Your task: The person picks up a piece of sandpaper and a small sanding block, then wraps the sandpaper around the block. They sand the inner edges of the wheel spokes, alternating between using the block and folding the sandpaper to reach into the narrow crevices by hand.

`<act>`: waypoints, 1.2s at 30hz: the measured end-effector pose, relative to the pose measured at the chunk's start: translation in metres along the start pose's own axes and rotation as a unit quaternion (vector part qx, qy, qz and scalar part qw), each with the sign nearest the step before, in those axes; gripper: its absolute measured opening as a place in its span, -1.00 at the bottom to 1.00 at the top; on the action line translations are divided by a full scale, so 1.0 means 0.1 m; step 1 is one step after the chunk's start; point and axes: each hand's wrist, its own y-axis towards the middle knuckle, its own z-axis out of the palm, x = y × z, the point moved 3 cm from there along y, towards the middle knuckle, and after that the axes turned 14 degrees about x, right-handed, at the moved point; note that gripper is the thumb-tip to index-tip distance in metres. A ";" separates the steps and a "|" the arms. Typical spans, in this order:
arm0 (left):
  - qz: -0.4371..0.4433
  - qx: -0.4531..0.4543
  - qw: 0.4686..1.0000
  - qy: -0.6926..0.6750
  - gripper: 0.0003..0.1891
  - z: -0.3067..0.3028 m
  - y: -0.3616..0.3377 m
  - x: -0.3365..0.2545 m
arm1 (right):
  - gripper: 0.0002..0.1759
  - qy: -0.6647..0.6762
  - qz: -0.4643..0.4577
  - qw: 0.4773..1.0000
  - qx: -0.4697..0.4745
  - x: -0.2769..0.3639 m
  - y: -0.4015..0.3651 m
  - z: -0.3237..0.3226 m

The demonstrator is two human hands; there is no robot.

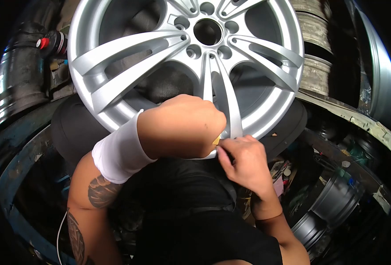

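Note:
A silver alloy wheel rim (155, 55) with paired spokes lies face up across the person's dark-clothed legs. My left hand (182, 126), a white band around its wrist, is curled closed over the rim's near edge, beside the bottom spoke. Its fingertips are hidden beneath the hand. My right hand (246, 161) is closed in a pinch at the foot of that same spoke. A small yellow piece (216, 141), possibly sandpaper, shows between the two hands, at the right hand's fingertips. What the left fingers hold cannot be seen.
Stacked rims (312, 33) stand at the upper right, and another stack (20, 66) at the left. A dark bottle with a red cap (42, 43) is near the left stack. Grey wheel barrels (334, 201) sit low on the right, beyond a worn metal edge (350, 119).

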 end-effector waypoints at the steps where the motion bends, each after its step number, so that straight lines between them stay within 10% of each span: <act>1: -0.004 0.021 1.000 0.002 -0.63 -0.01 0.03 -0.02 | -0.87 0.046 -0.006 0.999 -0.023 -0.02 -0.02 -0.02; 8: -0.026 0.124 0.991 0.036 -0.70 0.13 0.13 -0.18 | -0.77 0.398 0.072 0.900 -0.161 -0.58 -0.49 -0.24; 12: -0.004 0.109 0.993 0.042 -0.71 0.32 0.07 -0.26 | -0.80 0.272 -0.023 0.957 -0.102 -0.50 -0.44 -0.24; 19: 0.025 0.119 0.993 -0.004 -0.70 0.08 0.00 -0.22 | -0.21 0.154 -0.023 0.982 0.110 -0.28 -0.37 -0.12; 22: -0.029 0.001 0.999 0.033 -0.70 -0.11 -0.06 -0.16 | -0.20 0.075 -0.015 0.987 0.141 -0.23 -0.37 -0.07; 25: -0.029 -0.109 0.993 0.045 -0.73 -0.22 -0.10 -0.10 | -0.20 0.049 0.016 0.990 0.130 -0.16 -0.33 -0.03; 36: -0.061 -0.016 0.997 0.040 -0.66 -0.14 -0.01 -0.20 | -0.34 -0.012 -0.031 0.997 0.069 -0.13 -0.37 -0.01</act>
